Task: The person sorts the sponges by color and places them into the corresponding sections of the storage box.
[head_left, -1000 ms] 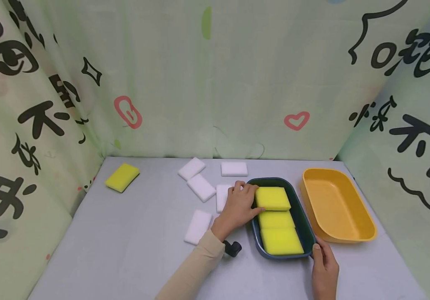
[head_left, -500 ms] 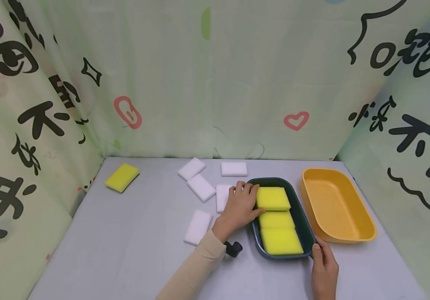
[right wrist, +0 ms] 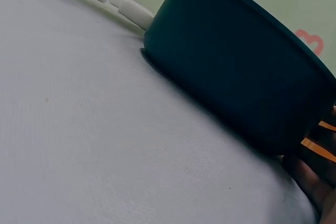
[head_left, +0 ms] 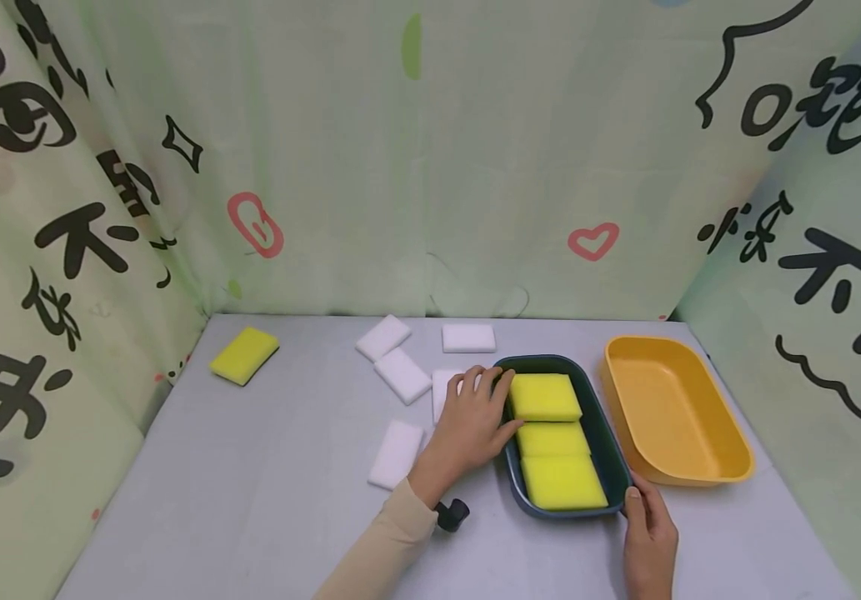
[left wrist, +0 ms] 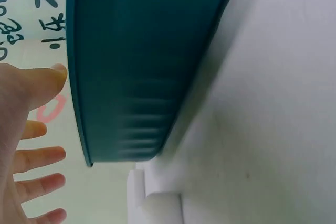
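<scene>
In the head view, a dark green plastic basin [head_left: 601,454] holds three yellow sponges [head_left: 563,483] in an overlapping row. My left hand [head_left: 468,425] hovers at the basin's left rim, fingers spread and slightly bent, thumb near the farthest sponge. The left wrist view shows that hand's fingers [left wrist: 42,158] apart with nothing held, beside the basin's wall [left wrist: 142,66]. At the near right corner, my right hand [head_left: 651,537] grips the basin, thumb at the rim and fingers around the outside. The right wrist view shows its fingers only partly, against the basin [right wrist: 231,61].
An orange-yellow basin [head_left: 678,408] stands right of the green one. Left of it lie several white sponge blocks [head_left: 403,375], one partly behind my left hand. Another yellow sponge [head_left: 245,354] lies at the table's far left. Printed curtains [head_left: 430,167] enclose the table.
My left hand has drawn back slightly to the left, its thumb coming away from the farthest yellow sponge. The right hand and the basin stay put.
</scene>
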`<state>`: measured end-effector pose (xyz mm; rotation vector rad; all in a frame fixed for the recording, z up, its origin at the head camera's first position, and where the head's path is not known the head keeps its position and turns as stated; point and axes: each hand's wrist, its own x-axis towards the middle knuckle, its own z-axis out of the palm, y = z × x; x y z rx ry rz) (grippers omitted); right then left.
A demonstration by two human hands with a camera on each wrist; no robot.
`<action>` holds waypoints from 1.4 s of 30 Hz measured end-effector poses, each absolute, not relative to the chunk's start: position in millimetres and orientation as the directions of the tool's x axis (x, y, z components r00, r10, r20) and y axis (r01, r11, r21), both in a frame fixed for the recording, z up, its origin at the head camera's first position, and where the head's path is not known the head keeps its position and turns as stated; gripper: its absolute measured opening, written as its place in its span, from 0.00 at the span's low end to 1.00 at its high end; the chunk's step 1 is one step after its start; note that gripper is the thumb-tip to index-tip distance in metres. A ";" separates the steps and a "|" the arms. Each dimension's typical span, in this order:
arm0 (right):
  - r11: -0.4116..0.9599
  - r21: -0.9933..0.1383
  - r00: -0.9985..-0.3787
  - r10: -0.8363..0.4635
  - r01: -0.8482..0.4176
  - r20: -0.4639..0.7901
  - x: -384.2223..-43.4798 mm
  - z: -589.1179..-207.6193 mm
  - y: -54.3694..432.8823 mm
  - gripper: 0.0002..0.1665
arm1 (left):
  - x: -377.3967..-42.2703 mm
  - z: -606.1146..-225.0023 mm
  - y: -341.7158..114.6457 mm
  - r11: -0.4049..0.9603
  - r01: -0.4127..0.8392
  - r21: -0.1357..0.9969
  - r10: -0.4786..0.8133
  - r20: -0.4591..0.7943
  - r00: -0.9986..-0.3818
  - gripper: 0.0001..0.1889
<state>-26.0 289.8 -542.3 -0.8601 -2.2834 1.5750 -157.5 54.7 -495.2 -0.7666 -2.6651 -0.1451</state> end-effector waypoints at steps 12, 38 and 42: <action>0.259 -0.908 -0.799 0.589 0.330 -0.123 -26.2 -540.8 288.2 0.31 | -164.4 -493.1 16.3 0.868 0.495 -0.047 0.460 0.455 -0.762 0.37; 0.257 -0.905 -0.795 0.592 0.340 -0.131 -27.0 -542.7 289.8 0.30 | -188.7 -490.6 -98.4 0.916 0.363 0.172 0.308 0.278 -0.910 0.34; 0.260 -0.900 -0.801 0.582 0.350 -0.144 -27.4 -542.8 291.2 0.31 | -192.0 -492.8 -114.2 0.922 0.335 0.194 0.279 0.269 -0.922 0.35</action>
